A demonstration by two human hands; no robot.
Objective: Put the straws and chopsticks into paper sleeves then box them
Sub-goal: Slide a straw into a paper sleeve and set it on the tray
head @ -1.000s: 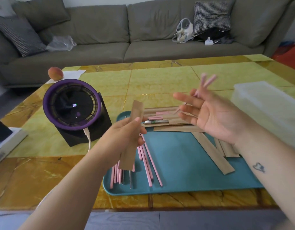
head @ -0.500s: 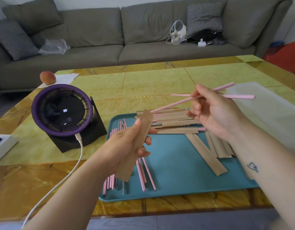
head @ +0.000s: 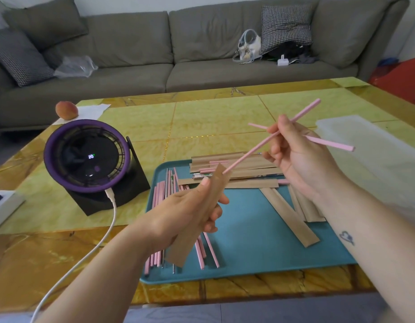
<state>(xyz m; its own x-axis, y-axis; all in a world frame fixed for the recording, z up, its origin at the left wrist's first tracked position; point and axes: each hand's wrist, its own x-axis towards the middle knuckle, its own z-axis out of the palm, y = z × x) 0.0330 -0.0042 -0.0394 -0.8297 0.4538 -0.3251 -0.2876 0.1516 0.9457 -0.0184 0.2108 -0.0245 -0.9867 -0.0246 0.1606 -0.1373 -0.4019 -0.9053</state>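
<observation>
Head: chopstick [head: 248, 154] slants down-left toward sleeve [head: 217, 180].

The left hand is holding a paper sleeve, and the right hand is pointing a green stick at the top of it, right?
Not quite. The stick is pink, not green. The head view shows the left hand holding the paper sleeve and the right hand pointing a pink stick at the top of it.
</observation>
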